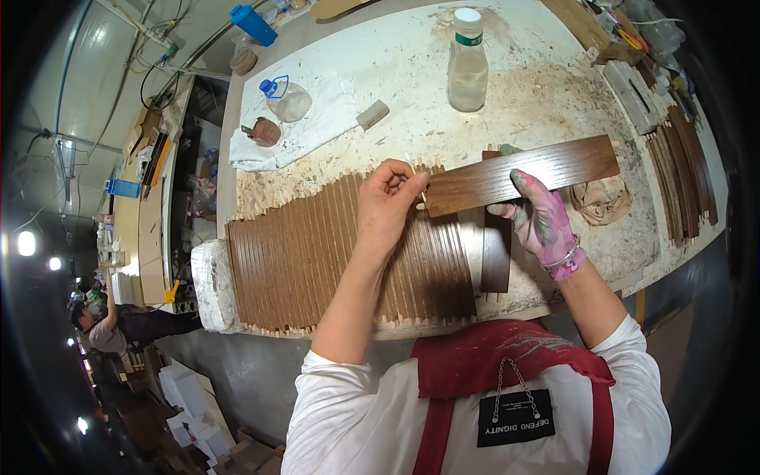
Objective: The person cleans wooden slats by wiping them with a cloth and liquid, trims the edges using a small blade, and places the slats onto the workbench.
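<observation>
A dark brown wooden slat (526, 174) with visible grain and pale pegs at its ends is held above the table, tilted up to the right. My right hand (546, 226), in a pink, paint-stained glove, is closed round its middle, thumb on the upper face. My bare left hand (388, 206) pinches a thin pale stick (423, 190) at the slat's left end; its exact kind is too small to tell. Below my left hand stands a long row of similar slats (301, 261), packed side by side. Another slat (496, 257) lies under the held one, partly hidden.
The stained table (554, 87) carries a clear bottle (468, 67), a blue-capped jug (289, 101), a brown pot (265, 132), a grey block (372, 115) and crumpled brown material (602, 204). More slats (689, 174) lie right; a white-wrapped block (212, 285) stands left. Another person (107, 332) works far left.
</observation>
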Tool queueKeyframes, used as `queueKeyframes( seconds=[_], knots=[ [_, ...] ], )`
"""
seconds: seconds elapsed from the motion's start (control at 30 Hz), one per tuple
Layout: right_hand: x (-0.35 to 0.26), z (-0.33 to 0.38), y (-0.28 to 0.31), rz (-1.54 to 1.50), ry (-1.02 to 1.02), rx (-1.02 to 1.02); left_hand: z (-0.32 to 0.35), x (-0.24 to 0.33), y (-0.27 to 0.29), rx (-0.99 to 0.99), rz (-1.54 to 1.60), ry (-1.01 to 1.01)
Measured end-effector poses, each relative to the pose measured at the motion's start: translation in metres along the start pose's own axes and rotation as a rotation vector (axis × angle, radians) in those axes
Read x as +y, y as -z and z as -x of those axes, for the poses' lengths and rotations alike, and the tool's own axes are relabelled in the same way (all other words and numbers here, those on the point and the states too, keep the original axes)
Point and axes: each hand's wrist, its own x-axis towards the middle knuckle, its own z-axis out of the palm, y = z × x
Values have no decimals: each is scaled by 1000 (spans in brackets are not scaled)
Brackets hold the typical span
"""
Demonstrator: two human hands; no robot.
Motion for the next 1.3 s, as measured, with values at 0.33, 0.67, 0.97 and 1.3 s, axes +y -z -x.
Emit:
queueKeyframes(
  seconds=[0.33,0.67,0.97,1.3],
  knots=[
    [-2,1,-1,-50,-17,-30,0,-2,0,1,-57,-10],
    [-2,4,-1,-21,-10,-8,1,-5,-4,-23,6,44],
    [-2,2,4,-46,-6,6,-4,-14,3,45,271,78],
    [0,3,8,-24,-12,-17,-8,-15,-6,112,150,-39]
  ],
)
